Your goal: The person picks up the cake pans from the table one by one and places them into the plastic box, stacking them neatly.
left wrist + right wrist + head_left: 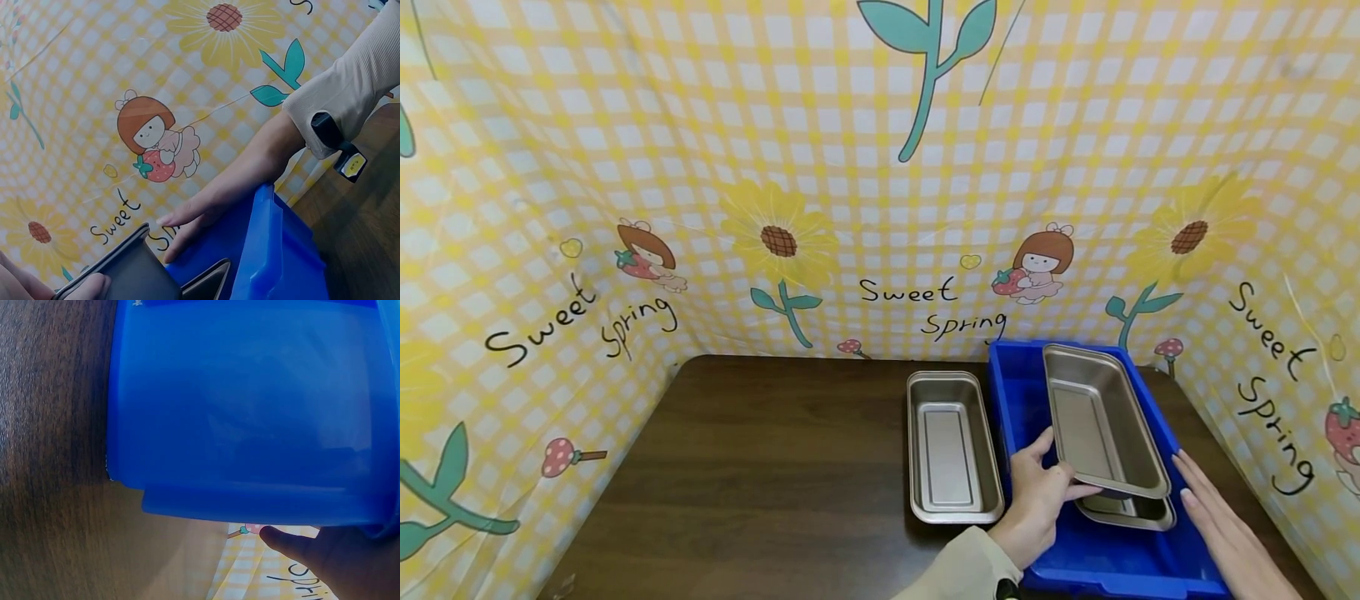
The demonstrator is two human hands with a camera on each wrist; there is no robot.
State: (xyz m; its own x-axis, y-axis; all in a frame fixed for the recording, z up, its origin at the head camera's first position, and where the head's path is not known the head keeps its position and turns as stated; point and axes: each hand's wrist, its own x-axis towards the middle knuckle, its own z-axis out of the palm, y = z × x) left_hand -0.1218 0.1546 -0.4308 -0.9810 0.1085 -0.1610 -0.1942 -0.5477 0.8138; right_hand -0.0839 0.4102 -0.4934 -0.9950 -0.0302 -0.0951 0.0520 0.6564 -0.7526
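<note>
A rectangular metal loaf pan is tilted over the blue plastic bin. My left hand grips this pan by its near left side, the thumb along the edge and fingers beneath. Below it, a second loaf pan lies in the bin, mostly hidden by the held one. Straight fingers of my right hand rest at the bin's right rim. In the left wrist view, the held pan's wall shows near the right hand. The right wrist view shows the bin's outer side.
Another loaf pan stands upright on the dark wooden table, just left of the bin. Yellow checked cloth with flower prints hangs behind the table and along both sides.
</note>
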